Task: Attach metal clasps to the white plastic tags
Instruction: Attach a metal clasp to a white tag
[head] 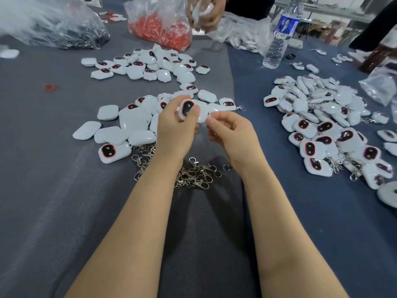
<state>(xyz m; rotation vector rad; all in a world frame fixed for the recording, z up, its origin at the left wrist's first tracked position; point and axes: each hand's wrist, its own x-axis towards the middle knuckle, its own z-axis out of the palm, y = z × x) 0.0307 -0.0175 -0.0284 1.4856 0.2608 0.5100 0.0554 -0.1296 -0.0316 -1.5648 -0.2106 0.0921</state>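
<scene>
Clasp heap (193, 176) sits mid-table (53, 190); loose tags (129, 123) at ten o'clock, another tag pile (322, 130) at two, bottle (279, 39) beyond at one.

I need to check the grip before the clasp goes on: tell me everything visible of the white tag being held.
The white rounded plastic tag looks glossy, with a dark oval window rimmed in red on its face. It is held above the grey cloth, tilted, face toward the camera. The left hand grips its left side. The right hand pinches at its right edge; whether it also pinches anything else there is too small to tell.
</scene>
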